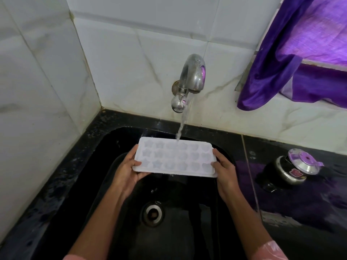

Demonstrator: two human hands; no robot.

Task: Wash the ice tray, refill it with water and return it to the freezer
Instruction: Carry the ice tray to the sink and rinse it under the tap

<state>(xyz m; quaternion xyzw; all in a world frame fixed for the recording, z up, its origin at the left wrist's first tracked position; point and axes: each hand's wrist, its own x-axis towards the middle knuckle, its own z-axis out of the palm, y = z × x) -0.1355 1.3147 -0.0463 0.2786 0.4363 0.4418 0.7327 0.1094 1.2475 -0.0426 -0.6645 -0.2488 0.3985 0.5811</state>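
A white ice tray (174,157) with star and heart shaped moulds is held level over the black sink (105,147). My left hand (127,169) grips its left end, thumb on top. My right hand (224,171) grips its right end the same way. A chrome tap (191,79) on the tiled wall runs, and its stream of water (181,128) lands on the tray's far edge, near the middle.
The sink drain (152,213) lies below the tray. A steel pot with a lid (294,167) stands on the black counter (300,212) to the right. A purple curtain (300,53) hangs at the upper right. White tiled walls close the back and left.
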